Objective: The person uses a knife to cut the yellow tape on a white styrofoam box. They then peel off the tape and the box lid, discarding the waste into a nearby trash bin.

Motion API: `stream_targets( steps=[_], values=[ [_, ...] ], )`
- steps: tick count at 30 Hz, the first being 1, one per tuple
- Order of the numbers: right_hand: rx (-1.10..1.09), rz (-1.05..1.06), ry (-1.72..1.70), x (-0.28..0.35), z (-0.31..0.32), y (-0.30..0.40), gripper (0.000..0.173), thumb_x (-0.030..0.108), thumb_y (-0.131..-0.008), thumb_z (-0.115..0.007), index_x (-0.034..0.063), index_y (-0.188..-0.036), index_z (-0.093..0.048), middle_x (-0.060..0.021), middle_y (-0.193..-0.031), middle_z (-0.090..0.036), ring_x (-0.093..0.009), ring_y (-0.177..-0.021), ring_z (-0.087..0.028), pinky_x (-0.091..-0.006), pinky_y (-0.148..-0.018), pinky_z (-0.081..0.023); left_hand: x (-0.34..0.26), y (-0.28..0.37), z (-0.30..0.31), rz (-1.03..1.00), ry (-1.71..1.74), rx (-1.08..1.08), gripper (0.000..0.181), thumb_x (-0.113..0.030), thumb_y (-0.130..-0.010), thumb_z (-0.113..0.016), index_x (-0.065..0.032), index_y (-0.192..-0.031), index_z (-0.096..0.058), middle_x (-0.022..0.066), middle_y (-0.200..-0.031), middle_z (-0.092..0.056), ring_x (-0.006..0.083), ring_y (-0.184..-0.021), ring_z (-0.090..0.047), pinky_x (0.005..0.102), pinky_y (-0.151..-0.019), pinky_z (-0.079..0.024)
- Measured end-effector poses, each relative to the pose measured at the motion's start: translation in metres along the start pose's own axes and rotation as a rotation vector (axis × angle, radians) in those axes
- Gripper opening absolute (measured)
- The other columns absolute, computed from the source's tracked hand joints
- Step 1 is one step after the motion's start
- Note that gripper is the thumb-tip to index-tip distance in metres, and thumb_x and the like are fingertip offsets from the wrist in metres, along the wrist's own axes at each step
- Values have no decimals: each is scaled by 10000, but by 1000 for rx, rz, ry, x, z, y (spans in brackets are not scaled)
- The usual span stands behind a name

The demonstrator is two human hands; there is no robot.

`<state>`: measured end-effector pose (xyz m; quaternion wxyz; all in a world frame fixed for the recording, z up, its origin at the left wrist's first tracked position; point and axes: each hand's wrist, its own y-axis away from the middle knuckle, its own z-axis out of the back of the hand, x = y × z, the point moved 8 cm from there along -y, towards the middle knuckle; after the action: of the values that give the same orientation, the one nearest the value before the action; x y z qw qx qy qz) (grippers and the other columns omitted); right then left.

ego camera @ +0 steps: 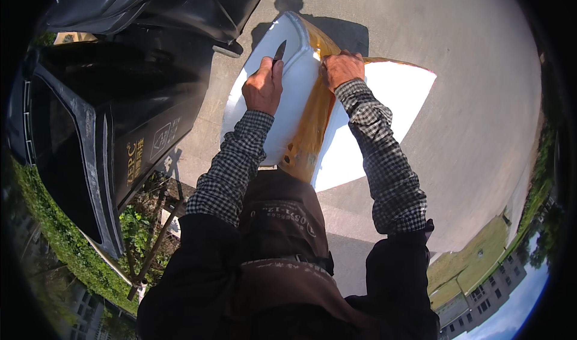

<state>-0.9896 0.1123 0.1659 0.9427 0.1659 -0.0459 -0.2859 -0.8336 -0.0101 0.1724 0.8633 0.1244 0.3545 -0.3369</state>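
Observation:
A knife (280, 51) with a dark pointed blade is held in my left hand (263, 87), its tip pointing away from me. Beneath that hand lies the pale, smooth face of a large foam-like box (288, 96); whether the hand touches it I cannot tell. My right hand (343, 69) grips the box's upper edge, where brown packing tape (315, 128) runs down the side. To the right spreads a bright white panel or flap (374, 128), its outer edge partly brown. The box rests against or near my apron (281, 214).
Black wheeled bins (148, 110) stand close at the left, one with printed lettering. Grey concrete pavement (469, 114) extends to the right. Green plants (137, 227) and a wooden pole (155, 245) are at the lower left; a building stands far off at the lower right.

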Motion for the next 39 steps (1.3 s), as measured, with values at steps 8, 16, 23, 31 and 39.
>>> stream_targets(
  steps=[8,16,23,31,39],
  values=[
    [-131,-44,-26,3,1,11,149,219,-854,-601,204,-881,-747,-73,-853,-722,-236,-966,-666,-404,-892,-462,-43,10,-61,-147,170,312,199,-184,-1004,-526,-24,-1120,-549,253,-966,-654,438,-917,-631,523,-736,-486],
    [-163,30,-152,-1,11,31,134,227,-855,-642,164,-895,-752,-99,-840,-710,-270,-948,-652,-424,-942,-430,-18,40,-128,-61,-162,686,236,-278,-1001,-505,-65,-1092,-549,198,-944,-687,423,-904,-646,498,-739,-526],
    [-267,77,-309,-3,26,60,120,205,-870,-668,92,-858,-706,-95,-810,-696,-284,-855,-648,-435,-922,-442,13,88,-114,41,67,581,211,-255,-1018,-498,-48,-992,-527,202,-897,-671,398,-888,-659,472,-743,-519],
    [-132,-28,-339,-68,16,117,224,266,-837,-713,82,-965,-715,-116,-831,-701,-272,-875,-662,-427,-924,-471,-25,41,-132,-135,217,419,192,-223,-1001,-562,-42,-955,-518,175,-763,-620,385,-759,-645,482,-652,-495],
    [390,-391,-206,-139,-100,154,444,561,-883,-657,162,-1064,-732,-79,-915,-719,-234,-873,-685,-366,-847,-535,-25,60,-176,-483,33,223,179,-229,-953,-625,-63,-1008,-663,88,-1116,-653,303,-1082,-593,430,-861,-510]
  ],
)
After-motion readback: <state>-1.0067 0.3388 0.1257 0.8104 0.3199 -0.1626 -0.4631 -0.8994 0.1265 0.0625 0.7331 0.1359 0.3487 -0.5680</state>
